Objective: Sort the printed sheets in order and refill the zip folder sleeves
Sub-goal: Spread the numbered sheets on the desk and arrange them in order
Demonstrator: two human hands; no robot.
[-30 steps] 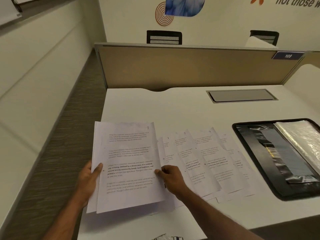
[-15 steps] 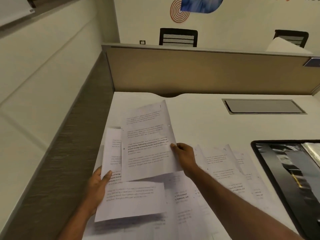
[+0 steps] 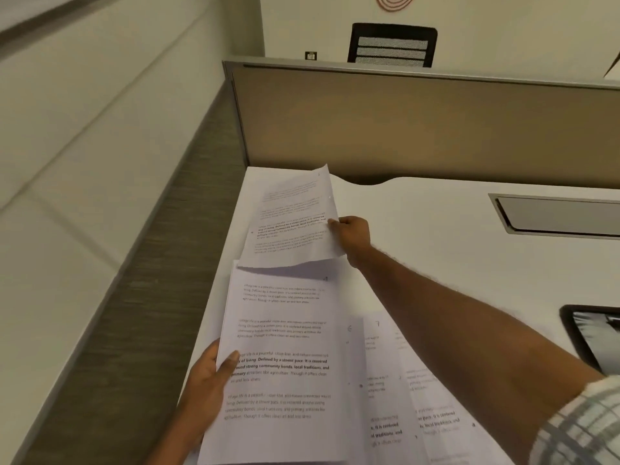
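One printed sheet point(image 3: 292, 219) hangs from the right hand point(image 3: 350, 234), which pinches its edge just past the far end of the stack point(image 3: 281, 364). The left hand point(image 3: 208, 387) grips the stack by its left edge, thumb on top, over the desk point(image 3: 436, 236). I think the sorting is only partly done. I count at least three loose sheets point(image 3: 396, 364) fanned just right of the stack. One black zip folder point(image 3: 570, 330) peeks in, well to the right of the stack. I see no sheet in its sleeves yet.

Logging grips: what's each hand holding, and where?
The right hand pinches a single sheet by its right edge; left hand grips the stack at its left edge.
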